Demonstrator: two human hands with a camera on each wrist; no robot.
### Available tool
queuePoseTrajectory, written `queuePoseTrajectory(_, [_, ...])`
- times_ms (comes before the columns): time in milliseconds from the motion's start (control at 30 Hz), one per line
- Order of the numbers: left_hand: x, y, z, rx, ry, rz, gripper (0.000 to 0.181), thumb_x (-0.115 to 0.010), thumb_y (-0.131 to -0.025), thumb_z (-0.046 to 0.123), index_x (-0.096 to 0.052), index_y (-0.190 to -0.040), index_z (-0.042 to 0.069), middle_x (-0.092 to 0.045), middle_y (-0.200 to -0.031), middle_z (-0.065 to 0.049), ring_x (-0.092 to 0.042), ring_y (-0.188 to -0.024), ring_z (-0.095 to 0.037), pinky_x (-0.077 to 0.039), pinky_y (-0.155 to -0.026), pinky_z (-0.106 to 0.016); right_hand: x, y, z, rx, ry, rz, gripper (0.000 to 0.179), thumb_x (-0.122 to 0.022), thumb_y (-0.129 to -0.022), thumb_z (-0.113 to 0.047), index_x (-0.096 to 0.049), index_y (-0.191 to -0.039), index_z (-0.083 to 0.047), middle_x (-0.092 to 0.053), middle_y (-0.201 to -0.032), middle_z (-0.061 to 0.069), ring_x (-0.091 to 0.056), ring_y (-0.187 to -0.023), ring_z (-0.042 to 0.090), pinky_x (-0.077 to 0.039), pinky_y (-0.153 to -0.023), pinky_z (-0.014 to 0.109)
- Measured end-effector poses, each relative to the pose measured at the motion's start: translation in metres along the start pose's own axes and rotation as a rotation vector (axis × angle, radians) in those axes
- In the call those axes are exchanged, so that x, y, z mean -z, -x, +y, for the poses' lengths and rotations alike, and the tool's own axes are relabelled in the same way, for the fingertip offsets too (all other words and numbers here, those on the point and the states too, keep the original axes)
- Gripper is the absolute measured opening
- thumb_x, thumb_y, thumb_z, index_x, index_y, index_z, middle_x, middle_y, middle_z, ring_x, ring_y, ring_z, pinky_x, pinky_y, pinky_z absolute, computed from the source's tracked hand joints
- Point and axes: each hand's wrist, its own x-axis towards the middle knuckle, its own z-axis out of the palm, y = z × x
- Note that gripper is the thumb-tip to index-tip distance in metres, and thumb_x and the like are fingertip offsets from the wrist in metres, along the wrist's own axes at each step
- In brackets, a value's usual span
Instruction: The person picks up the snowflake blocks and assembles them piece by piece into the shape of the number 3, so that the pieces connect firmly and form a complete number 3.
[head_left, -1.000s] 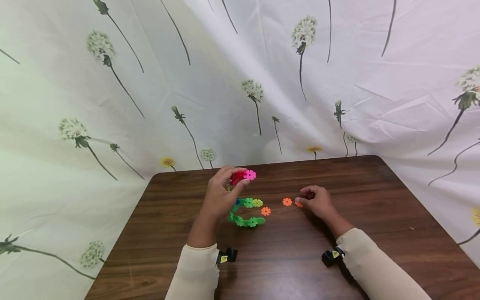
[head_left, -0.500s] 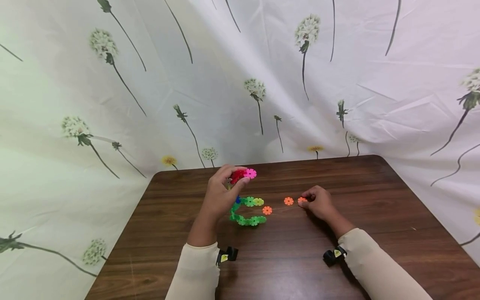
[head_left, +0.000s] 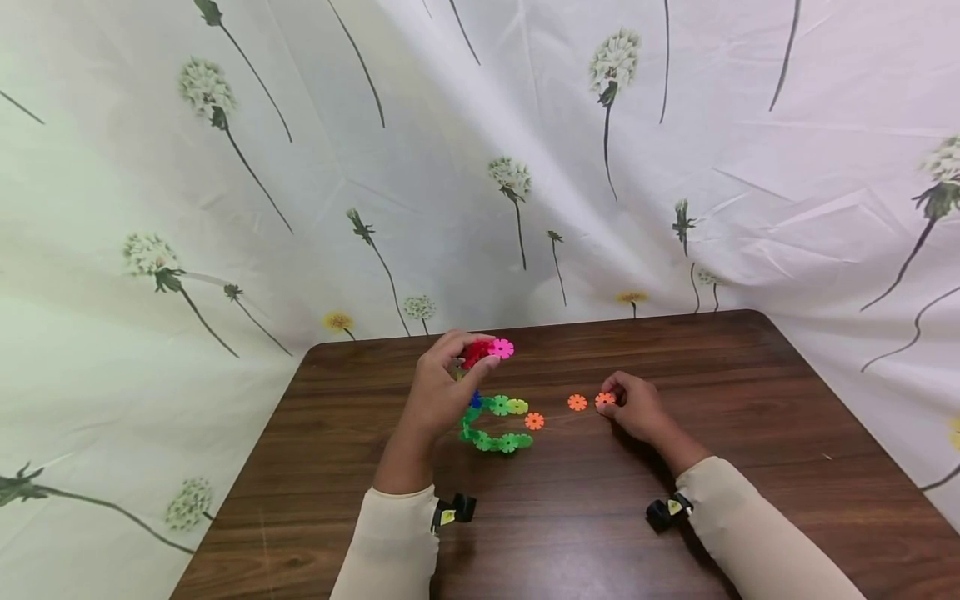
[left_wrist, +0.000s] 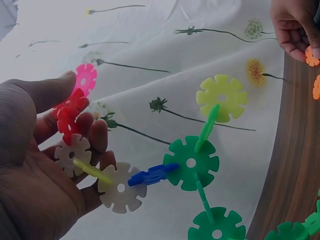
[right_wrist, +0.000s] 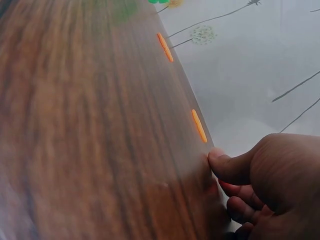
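My left hand [head_left: 438,387] holds up one end of a chain of slotted, flower-shaped plastic discs. In the left wrist view the thumb and fingers pinch it by a pink disc [left_wrist: 86,81] and red discs [left_wrist: 67,125]. White, yellow and blue discs follow, then several green discs [left_wrist: 191,163] and a light yellow one [left_wrist: 222,98]. The green part [head_left: 483,441] curves below the hand in the head view. My right hand [head_left: 637,408] pinches an orange disc [head_left: 604,401] between thumb and fingers; in the right wrist view that disc is hidden.
Two loose orange discs, a nearer disc [head_left: 534,422] and a farther disc [head_left: 577,402], lie on the brown wooden table [head_left: 570,517] between the hands. A white cloth [head_left: 450,208] with printed dandelions hangs behind the table's far edge.
The orange disc at my right fingertips, mostly covered a second ago, now shows its face as the fingers grip it. My left hand and the chain barely move.
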Motion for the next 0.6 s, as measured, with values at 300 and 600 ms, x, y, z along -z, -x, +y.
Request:
queuePoseTrajectory(300, [-0.0002,-0.0004,0.0013,0.009,0.008,-0.003,0.027,-0.079,-0.102,0.019,-0.077,-0.127,0.009,-0.071,-0.127,-0.01,-0.064,-0.114,-0.025,-0.057,-0.09,-0.023,0.0004,-0.0017,0.0014,0.007,-0.007,0.004,0.013,-0.082,-0.097,-0.007,-0.076,-0.108,-0.003,-0.071,-0.095,0.011,-0.056,-0.08,0.019,-0.046,-0.071,0.032])
queuePoseTrajectory(600, [-0.0007,0.0002,0.0011,0.01,0.018,-0.011,0.028,-0.079,-0.102,0.019,-0.077,-0.128,0.01,-0.071,-0.127,-0.01,-0.064,-0.114,-0.025,-0.058,-0.09,-0.023,-0.0006,-0.0019,-0.0006,0.013,-0.058,0.019,0.008,-0.077,-0.103,-0.012,-0.079,-0.1,-0.005,-0.074,-0.093,0.009,-0.059,-0.083,0.018,-0.048,-0.074,0.032])
